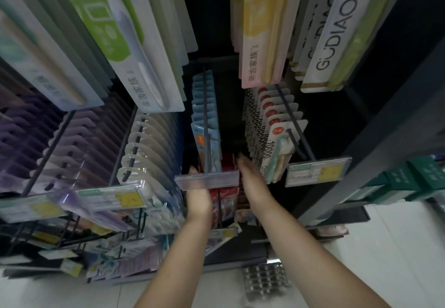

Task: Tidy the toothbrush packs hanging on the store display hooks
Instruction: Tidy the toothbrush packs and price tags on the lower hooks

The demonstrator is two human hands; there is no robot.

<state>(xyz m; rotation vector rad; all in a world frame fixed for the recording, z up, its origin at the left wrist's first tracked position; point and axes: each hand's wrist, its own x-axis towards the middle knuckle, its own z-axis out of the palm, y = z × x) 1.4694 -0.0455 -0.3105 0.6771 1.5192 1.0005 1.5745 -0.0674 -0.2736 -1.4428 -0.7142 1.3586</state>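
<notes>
Head view showed both hands reaching under the clear price-tag holder: left hand and right hand, fingers straight, flanked red toothbrush packs hanging below the blue packs.

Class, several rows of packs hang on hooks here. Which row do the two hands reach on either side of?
The blue packs in the middle row: the left hand and right hand flank its price tag.
</notes>
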